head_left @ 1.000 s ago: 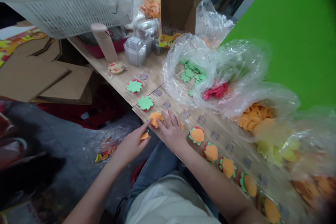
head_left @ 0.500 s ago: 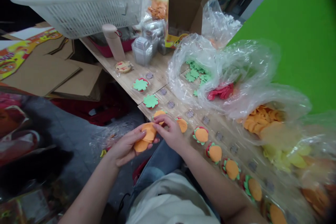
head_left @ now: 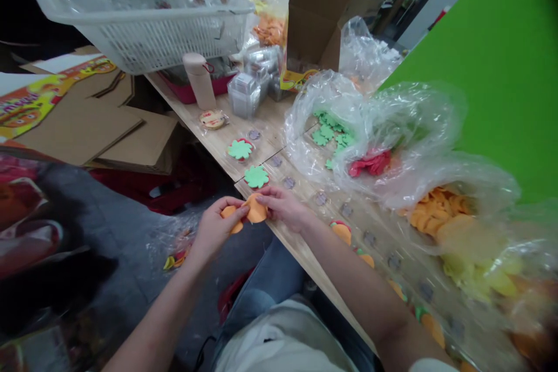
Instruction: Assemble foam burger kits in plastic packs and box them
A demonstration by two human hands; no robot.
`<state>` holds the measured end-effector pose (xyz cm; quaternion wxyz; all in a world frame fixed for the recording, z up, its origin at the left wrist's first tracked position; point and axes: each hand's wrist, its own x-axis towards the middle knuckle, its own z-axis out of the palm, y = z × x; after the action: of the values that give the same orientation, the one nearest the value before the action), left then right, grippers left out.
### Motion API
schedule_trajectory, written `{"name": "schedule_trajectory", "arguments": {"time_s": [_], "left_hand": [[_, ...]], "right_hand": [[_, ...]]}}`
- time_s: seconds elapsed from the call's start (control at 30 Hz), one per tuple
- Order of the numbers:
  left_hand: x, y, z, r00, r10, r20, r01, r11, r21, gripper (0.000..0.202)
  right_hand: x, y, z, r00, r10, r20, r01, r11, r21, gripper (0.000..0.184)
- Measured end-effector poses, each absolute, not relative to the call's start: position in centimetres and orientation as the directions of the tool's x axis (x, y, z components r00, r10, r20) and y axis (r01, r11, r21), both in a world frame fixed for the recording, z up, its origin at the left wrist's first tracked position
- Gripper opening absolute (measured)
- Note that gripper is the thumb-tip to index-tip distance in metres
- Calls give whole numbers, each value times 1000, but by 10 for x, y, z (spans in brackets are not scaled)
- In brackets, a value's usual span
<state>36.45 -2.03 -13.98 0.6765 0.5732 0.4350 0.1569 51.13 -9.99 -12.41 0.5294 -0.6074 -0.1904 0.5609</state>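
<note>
Orange foam discs (head_left: pixel 255 210) are held just off the front edge of the tabletop (head_left: pixel 270 128), with the two hands almost touching. Their top edge is pinched by the fingers (head_left: pixel 272 191) of the right hand (head_left: pixel 285 207), while the curled fingers (head_left: pixel 233 204) of the left hand (head_left: pixel 213 228) are closed on the disc edges nearest them. How many discs are held cannot be told, as they overlap and are partly covered. Just beyond the hands, a green foam flower (head_left: pixel 256 176) is lying on the wood, and grey pads (head_left: pixel 275 161) are spaced along it. A row of orange stacks (head_left: pixel 342 232) is set close beside the right forearm (head_left: pixel 344 261), so a careless sideways sweep could knock them out of line. Thin discs may also be lost from so light a pinch, and any that slipped could drop past the edge onto the crumpled plastic bag (head_left: pixel 174 247) on the floor. Loose discs (head_left: pixel 431 212) in a slumping clear bag (head_left: pixel 462 174) could spill across the row if that bag were nudged.
</note>
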Motion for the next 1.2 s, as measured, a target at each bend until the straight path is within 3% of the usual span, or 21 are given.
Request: {"name": "schedule_trajectory", "arguments": {"time_s": [0.07,0.13,0.2,0.3,0.43,0.6,0.73,0.93,1.2], "left_hand": [[371,-4,-142,559,770,-309,298,161,941,33],[376,12,-146,535,816,-219,306,54,950,33],[378,24,-150,499,857,-130,339,-55,939,34],[375,31,-156,531,847,32,389,-276,879,32],[371,27,-156,727,658,196,333,-587,738,34],[379,30,-154,900,408,151,239,-755,611,56],[386,36,-154,919,391,55,311,-802,510,62],[398,39,-155,919,395,-5,356,-822,444,56],[385,44,-151,895,428,125,304,-791,530,62]], "right_hand": [[523,-84,-124,455,833,-315,-105,-301,-948,17],[532,-68,-125,576,817,-31,300,-247,-921,12],[533,-58,-129,493,851,181,668,-238,-705,11],[522,-59,-137,244,943,227,916,-147,-373,17],[508,-88,-142,218,939,266,951,-144,-273,26],[508,-110,-139,253,940,230,948,-193,-254,38],[506,-102,-144,200,955,218,962,-149,-228,40],[505,-102,-151,231,956,181,954,-186,-235,44],[506,-105,-148,243,962,122,948,-209,-239,59]]}}
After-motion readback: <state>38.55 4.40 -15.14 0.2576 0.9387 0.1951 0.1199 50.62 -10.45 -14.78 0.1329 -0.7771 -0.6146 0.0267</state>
